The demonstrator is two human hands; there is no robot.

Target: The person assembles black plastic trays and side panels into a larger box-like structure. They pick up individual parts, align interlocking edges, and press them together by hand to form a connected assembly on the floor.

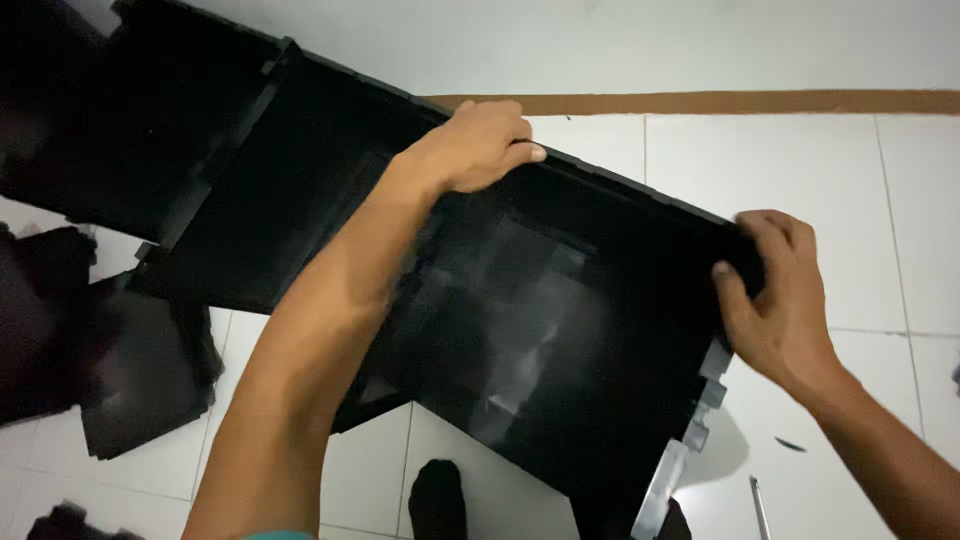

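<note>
So both hands were clamped onto the same thing here: a big glossy black flat panel with notched, tabbed edges (540, 330), looked like acrylic or some hard plastic sheet, held up off the white tiled floor (760, 170). The left hand (478, 146) was curled over the top edge with the fingers hooked down the far side, and the right hand (775, 300) was wrapped round the far right corner, thumb on the near face, fingers closed around the edge. So neither hand was open, both gripping the panel. The long axis of that panel ran diagonally, from up beyond the left hand down to the right hand, and the bulk of it hung below and between the two hands, towards the body. A second black panel section (230, 150) joined on past the left hand, further out to the left, and it looked attached at a ridge, though it was too dark to say how. More loose black notched pieces (140, 390) lay on the floor under the left forearm. A thin silvery tool or pen (760, 505) sat on the tiles just below the right wrist.
</note>
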